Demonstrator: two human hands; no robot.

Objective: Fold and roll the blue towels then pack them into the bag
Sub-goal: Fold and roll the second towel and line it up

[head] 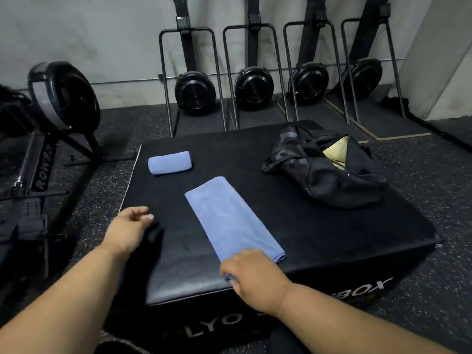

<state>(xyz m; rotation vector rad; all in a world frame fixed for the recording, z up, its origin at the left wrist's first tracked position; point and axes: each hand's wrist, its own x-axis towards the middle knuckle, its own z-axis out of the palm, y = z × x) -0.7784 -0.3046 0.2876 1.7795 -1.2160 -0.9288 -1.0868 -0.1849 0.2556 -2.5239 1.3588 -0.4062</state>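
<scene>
Atop black box (332,238), fingers (226,270) pinch towel's (229,218) near end.

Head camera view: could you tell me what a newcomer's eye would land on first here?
Most striking is the long folded blue towel lying flat across the middle of the black plyo box, its near end gripped by the right hand. Behind it, near the box's far left edge, sits a rolled blue towel. At the far right rests a crumpled black bag, open and showing a yellowish lining.
</scene>
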